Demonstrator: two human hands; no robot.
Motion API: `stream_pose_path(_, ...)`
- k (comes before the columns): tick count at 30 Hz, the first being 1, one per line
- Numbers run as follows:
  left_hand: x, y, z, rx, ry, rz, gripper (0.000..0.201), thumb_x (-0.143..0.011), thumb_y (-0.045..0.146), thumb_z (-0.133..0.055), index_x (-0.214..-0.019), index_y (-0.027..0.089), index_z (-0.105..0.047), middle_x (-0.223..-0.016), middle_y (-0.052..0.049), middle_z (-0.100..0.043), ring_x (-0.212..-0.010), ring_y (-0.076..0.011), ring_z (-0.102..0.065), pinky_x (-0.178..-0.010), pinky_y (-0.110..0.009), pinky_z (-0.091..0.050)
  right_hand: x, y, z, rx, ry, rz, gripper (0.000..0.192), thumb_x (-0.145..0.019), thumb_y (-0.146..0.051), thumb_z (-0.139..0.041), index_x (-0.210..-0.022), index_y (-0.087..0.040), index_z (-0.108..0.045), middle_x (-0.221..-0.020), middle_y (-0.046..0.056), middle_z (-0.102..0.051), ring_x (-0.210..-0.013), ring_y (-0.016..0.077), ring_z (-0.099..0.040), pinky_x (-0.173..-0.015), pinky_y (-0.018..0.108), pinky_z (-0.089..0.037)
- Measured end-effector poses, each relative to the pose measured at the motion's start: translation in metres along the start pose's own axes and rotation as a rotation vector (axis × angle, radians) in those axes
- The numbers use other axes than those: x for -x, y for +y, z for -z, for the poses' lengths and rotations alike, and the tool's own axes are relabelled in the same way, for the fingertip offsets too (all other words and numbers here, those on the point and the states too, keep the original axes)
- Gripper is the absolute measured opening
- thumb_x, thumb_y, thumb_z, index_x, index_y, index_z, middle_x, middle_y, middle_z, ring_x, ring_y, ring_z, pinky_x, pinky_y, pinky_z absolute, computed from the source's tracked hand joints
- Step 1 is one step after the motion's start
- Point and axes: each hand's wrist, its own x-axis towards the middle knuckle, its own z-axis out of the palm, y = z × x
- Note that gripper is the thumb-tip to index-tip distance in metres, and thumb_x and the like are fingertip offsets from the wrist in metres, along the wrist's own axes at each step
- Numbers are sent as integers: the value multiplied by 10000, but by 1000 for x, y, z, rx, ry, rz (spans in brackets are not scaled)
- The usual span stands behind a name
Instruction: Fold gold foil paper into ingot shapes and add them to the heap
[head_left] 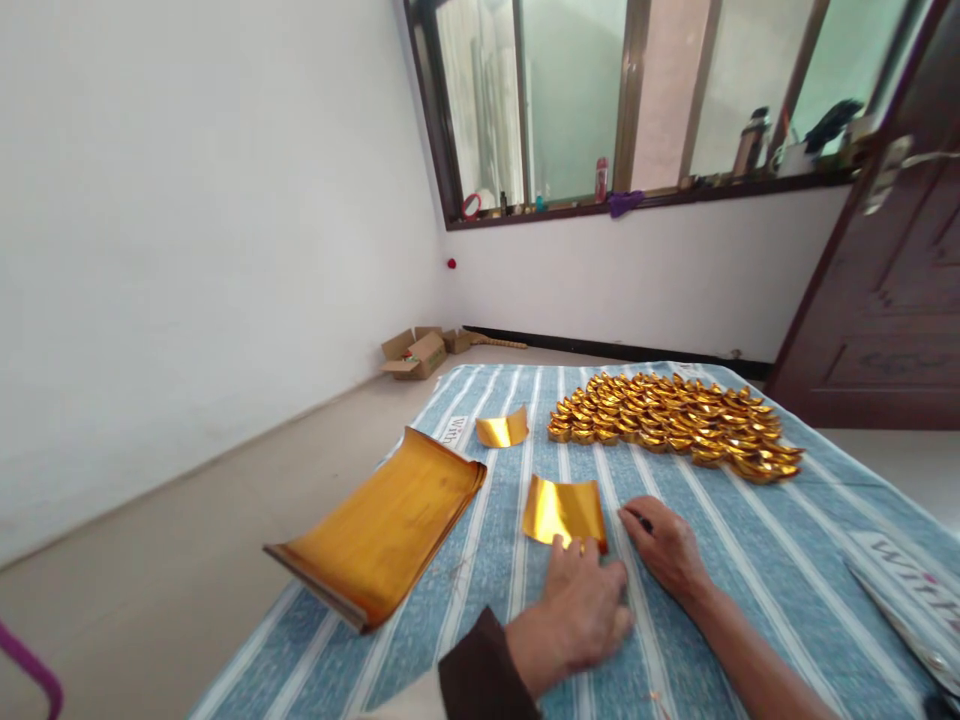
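Note:
On the striped cloth lies a curved gold foil sheet (559, 508). My left hand (574, 608), in a dark cuff, is at its near edge, fingertips overlapping the foil; the fingers are bent and loosely apart, slightly blurred, with no clear grip. Right of the sheet, my right hand (664, 545) rests on the cloth with its fingers curled closed. A small dark spot shows at its fingers, too small to name. A second small foil sheet (502, 430) lies farther back. To the left is a stack of larger gold sheets (390, 525), curling at the ends.
Many folded gold foil ingots (667, 420) cover the table's back right. Scissors (900, 620) lie at the right edge on the blue striped tablecloth (750, 570). Beyond stand open cardboard boxes (416, 355) on the floor and a dark door (877, 330).

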Motion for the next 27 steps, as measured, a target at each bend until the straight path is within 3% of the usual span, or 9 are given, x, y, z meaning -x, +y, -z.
stream_pose_path(2,13,14,2,43,-190,-225,143,-804,298,-680,-939,251,-680,-1060,-125,-636,-985,-349,-601,-969,-495,-393,-1,-2,4,6,-3,-34,417,-920,-498,-403,-793,-212,-679,-814,77,-699,-754,204,-638,-733,307,-477)
stream_pose_path(4,13,20,12,69,-121,-294,125,-851,232,-599,-954,247,-669,-1074,-106,-637,-988,-299,-604,-921,-400,-433,-2,-4,8,36,-8,-77,483,-919,-555,-394,-759,-205,-685,-774,63,-694,-716,192,-628,-706,294,-458)
stream_pose_path(6,3,18,25,11,45,-211,129,-852,174,-557,-922,225,-652,-1048,-106,-638,-995,-281,-591,-903,-364,-434,-3,-6,13,88,-16,-133,558,-914,-605,-377,-658,-204,-668,-684,50,-667,-645,185,-602,-642,294,-417)
stream_pose_path(9,-18,5,40,-186,230,89,105,-840,191,-574,-931,185,-625,-1018,-127,-622,-1009,-304,-568,-899,-394,-417,-4,-10,19,171,-42,-219,590,-873,-657,-428,-557,-209,-647,-557,33,-609,-562,185,-558,-549,289,-321)
stream_pose_path(11,-28,-5,42,-223,230,230,122,-802,235,-639,-907,176,-622,-986,-122,-622,-1000,-316,-570,-872,-394,-415,-4,-13,21,210,-64,-262,537,-828,-653,-505,-564,-215,-669,-540,29,-605,-568,194,-559,-533,283,-278)
stream_pose_path(14,-38,-22,37,-105,201,343,81,-783,223,-649,-848,182,-626,-875,-74,-635,-903,-272,-608,-808,-343,-417,-3,-18,21,239,-95,-297,467,-799,-617,-556,-591,-223,-699,-563,33,-625,-593,200,-568,-530,276,-250)
stream_pose_path(17,-46,-39,31,-28,211,386,98,-795,167,-598,-878,177,-648,-755,-28,-633,-788,-223,-622,-741,-298,-419,-2,-23,19,230,-128,-294,422,-810,-559,-549,-617,-223,-716,-580,30,-635,-600,188,-567,-538,269,-251)
stream_pose_path(22,-56,-57,26,155,268,454,499,-755,71,-598,-1252,114,-572,-670,2,-645,-776,-201,-643,-727,-262,-444,-2,-25,20,172,-169,-288,310,-802,-393,-524,-656,-214,-731,-601,20,-636,-607,167,-553,-548,259,-259)
stream_pose_path(27,-54,-63,20,426,260,505,412,-774,97,-594,-1183,132,-634,-760,-23,-718,-709,-177,-669,-591,-222,-470,-5,-18,27,67,-185,-306,257,-754,-323,-533,-583,-197,-679,-541,0,-558,-567,144,-505,-543,257,-261)
